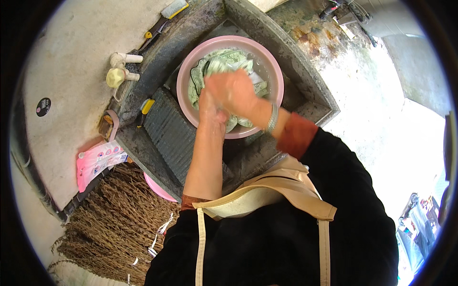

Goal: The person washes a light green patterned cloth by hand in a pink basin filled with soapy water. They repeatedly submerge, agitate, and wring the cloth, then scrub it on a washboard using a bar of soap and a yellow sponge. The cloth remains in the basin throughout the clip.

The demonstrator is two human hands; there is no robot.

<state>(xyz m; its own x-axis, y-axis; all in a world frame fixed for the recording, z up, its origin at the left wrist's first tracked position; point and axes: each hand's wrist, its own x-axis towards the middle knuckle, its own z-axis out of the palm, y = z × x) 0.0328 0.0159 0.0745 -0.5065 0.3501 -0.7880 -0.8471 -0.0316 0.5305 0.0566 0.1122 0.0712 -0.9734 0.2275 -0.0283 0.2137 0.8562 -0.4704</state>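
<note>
My right hand (236, 91) is a blurred fist over the pink plastic basin (184, 111), a metal bracelet at its wrist. It grips part of a pale green patterned cloth (223, 55), whose bunched end shows blurred just beyond the fingers. Against it is my left hand (209, 103), partly covered by the right and also closed on the cloth. The rest of the cloth, with dark edging, lies wet in the basin's water. Under the basin is a dark stone sink (307, 68) with a ridged washboard slope (168, 132) at the left.
On the sink's left rim are a tap (118, 73), a yellow-handled brush (147, 106) and a soap holder (109, 125). Another brush (174, 9) rests farther back. A pink packet (102, 161) and a bundle of dried stalks (111, 225) are at the lower left.
</note>
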